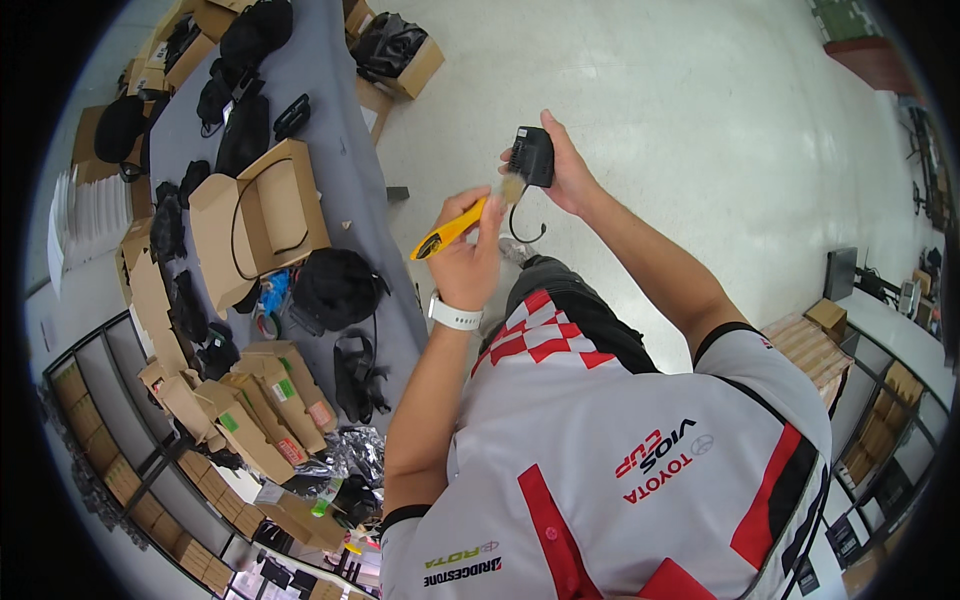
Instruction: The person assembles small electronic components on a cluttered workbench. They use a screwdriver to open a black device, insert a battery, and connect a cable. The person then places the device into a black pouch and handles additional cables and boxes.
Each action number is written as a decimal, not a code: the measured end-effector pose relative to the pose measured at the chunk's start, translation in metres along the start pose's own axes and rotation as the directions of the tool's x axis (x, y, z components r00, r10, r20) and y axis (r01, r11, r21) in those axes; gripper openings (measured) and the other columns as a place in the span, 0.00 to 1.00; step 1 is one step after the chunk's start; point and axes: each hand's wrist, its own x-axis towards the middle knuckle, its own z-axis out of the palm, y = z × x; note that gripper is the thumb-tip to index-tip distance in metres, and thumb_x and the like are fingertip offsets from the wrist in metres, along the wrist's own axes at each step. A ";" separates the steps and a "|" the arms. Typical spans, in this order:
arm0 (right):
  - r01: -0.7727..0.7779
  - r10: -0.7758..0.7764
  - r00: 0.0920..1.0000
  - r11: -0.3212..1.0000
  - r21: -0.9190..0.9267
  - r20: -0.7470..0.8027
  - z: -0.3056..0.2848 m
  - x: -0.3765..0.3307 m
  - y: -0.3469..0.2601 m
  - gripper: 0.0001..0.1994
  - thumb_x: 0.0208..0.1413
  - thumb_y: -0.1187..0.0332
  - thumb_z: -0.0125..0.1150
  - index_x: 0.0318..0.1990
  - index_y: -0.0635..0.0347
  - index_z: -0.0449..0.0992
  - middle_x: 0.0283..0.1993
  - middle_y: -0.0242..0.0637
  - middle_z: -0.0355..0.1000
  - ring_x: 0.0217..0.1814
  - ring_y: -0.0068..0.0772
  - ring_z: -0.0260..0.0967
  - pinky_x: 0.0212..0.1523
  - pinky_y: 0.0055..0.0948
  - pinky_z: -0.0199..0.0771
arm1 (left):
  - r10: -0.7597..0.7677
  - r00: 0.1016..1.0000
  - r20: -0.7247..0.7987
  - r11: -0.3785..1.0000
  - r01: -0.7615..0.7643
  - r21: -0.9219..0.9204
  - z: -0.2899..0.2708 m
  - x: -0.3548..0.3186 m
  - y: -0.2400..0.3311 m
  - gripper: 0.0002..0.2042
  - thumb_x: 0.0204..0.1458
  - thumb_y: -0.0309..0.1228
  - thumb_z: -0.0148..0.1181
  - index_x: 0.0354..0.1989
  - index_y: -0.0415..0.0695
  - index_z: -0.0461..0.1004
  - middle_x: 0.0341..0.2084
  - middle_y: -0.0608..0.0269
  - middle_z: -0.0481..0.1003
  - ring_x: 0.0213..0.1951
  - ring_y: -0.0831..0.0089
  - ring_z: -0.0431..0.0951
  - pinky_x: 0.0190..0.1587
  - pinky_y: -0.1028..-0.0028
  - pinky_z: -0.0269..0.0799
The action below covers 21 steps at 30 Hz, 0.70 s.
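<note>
The left hand (474, 252) grips a yellow-handled bristle brush (446, 234); the right hand (568, 172) grasps a boxy black device (534, 156). Brushing seems underway; blur obscures what remains.

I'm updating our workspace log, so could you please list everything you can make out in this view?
Boxy device: one, black, in right hand
Cable: one, black, below boxy device
Brush: one, yellow, in left hand
Table: one, grey, left
Open box: one, brown, on table
Narrow boxes: several, brown, lower left
Foil: some, silver, beside narrow boxes
Bundles: several, black, on table
Papers: one stack, white, far left
Shelving: two units, dark, either side
Floor: one, pale, top
Watch: one, white, left wrist
Shirt: one, mostly white, bottom
Bare hands: two, centre
</note>
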 end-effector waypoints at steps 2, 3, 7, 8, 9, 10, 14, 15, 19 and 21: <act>0.080 -0.082 0.996 0.996 -0.040 -0.029 -0.006 0.006 0.019 0.32 0.71 0.33 0.48 0.50 0.58 0.72 0.40 0.42 0.79 0.43 0.39 0.83 0.45 0.40 0.82 | 0.184 0.983 0.006 0.972 -0.183 0.147 0.014 0.012 0.009 0.07 0.65 0.26 0.65 0.47 0.36 0.80 0.36 0.57 0.82 0.35 0.71 0.84 0.40 0.74 0.79; 0.102 -0.103 0.995 0.993 -0.056 -0.016 -0.005 0.005 0.020 0.32 0.72 0.34 0.47 0.52 0.59 0.73 0.42 0.44 0.80 0.45 0.38 0.83 0.48 0.40 0.82 | 0.280 0.960 0.014 0.935 -0.276 0.223 0.016 0.017 0.012 0.07 0.65 0.25 0.65 0.46 0.36 0.80 0.36 0.56 0.82 0.35 0.71 0.84 0.40 0.73 0.79; 0.134 -0.137 0.990 0.988 -0.073 -0.040 -0.007 0.001 0.010 0.33 0.74 0.35 0.43 0.54 0.62 0.74 0.46 0.46 0.82 0.49 0.36 0.82 0.53 0.39 0.82 | 0.060 0.953 0.298 0.851 -0.205 0.483 -0.005 0.000 0.003 0.05 0.65 0.25 0.63 0.43 0.36 0.79 0.36 0.53 0.82 0.33 0.66 0.84 0.38 0.71 0.79; 0.132 -0.136 0.988 0.989 -0.065 -0.070 -0.009 0.002 0.005 0.33 0.74 0.36 0.42 0.54 0.62 0.74 0.46 0.46 0.82 0.49 0.36 0.82 0.53 0.39 0.82 | -0.058 0.954 0.294 0.854 -0.105 0.510 -0.015 -0.001 0.000 0.05 0.65 0.25 0.63 0.43 0.37 0.79 0.36 0.53 0.82 0.33 0.65 0.84 0.37 0.71 0.79; 0.159 -0.163 0.986 0.983 -0.094 -0.041 -0.012 0.002 0.006 0.33 0.74 0.36 0.42 0.55 0.62 0.74 0.46 0.47 0.82 0.50 0.37 0.82 0.52 0.39 0.83 | -0.188 0.937 0.293 0.841 0.000 0.541 -0.020 -0.004 -0.001 0.04 0.65 0.25 0.63 0.42 0.37 0.79 0.36 0.52 0.82 0.33 0.63 0.84 0.37 0.70 0.79; 0.181 -0.184 0.983 0.975 -0.126 -0.006 -0.014 0.005 0.009 0.33 0.74 0.36 0.42 0.55 0.62 0.74 0.47 0.47 0.82 0.50 0.38 0.82 0.52 0.40 0.83 | -0.019 0.983 0.181 0.919 -0.054 0.390 -0.015 -0.002 0.008 0.04 0.66 0.25 0.62 0.45 0.39 0.80 0.32 0.58 0.82 0.31 0.73 0.83 0.37 0.72 0.78; 0.237 -0.233 0.967 0.971 -0.020 0.105 -0.003 0.003 0.017 0.33 0.73 0.34 0.42 0.53 0.59 0.74 0.46 0.47 0.82 0.46 0.42 0.84 0.46 0.39 0.83 | 0.410 0.869 0.277 0.745 -0.494 0.447 0.007 0.022 0.031 0.06 0.65 0.24 0.64 0.47 0.38 0.81 0.36 0.57 0.83 0.35 0.72 0.83 0.41 0.71 0.79; 0.193 -0.199 0.975 0.979 0.065 0.101 0.001 0.003 0.014 0.34 0.73 0.33 0.41 0.52 0.59 0.75 0.46 0.47 0.82 0.47 0.44 0.84 0.47 0.41 0.83 | 0.384 0.861 0.333 0.728 -0.505 0.465 0.001 0.018 0.016 0.06 0.64 0.24 0.65 0.47 0.38 0.82 0.38 0.56 0.83 0.37 0.73 0.84 0.42 0.71 0.79; 0.035 -0.066 0.995 0.939 0.342 0.077 -0.010 0.003 0.010 0.40 0.71 0.30 0.37 0.56 0.63 0.77 0.49 0.47 0.81 0.52 0.50 0.82 0.53 0.52 0.83 | 0.066 0.986 0.155 0.945 -0.112 0.308 -0.021 0.000 0.004 0.07 0.62 0.23 0.68 0.47 0.37 0.82 0.41 0.55 0.83 0.41 0.72 0.85 0.45 0.72 0.79; -0.030 -0.029 0.989 0.919 0.393 0.144 -0.014 0.002 0.014 0.42 0.71 0.30 0.38 0.62 0.66 0.75 0.53 0.47 0.80 0.55 0.49 0.82 0.56 0.53 0.84 | 0.106 0.993 0.042 0.963 -0.114 0.246 -0.020 0.005 0.014 0.08 0.63 0.24 0.67 0.48 0.37 0.81 0.42 0.57 0.83 0.41 0.72 0.85 0.45 0.73 0.79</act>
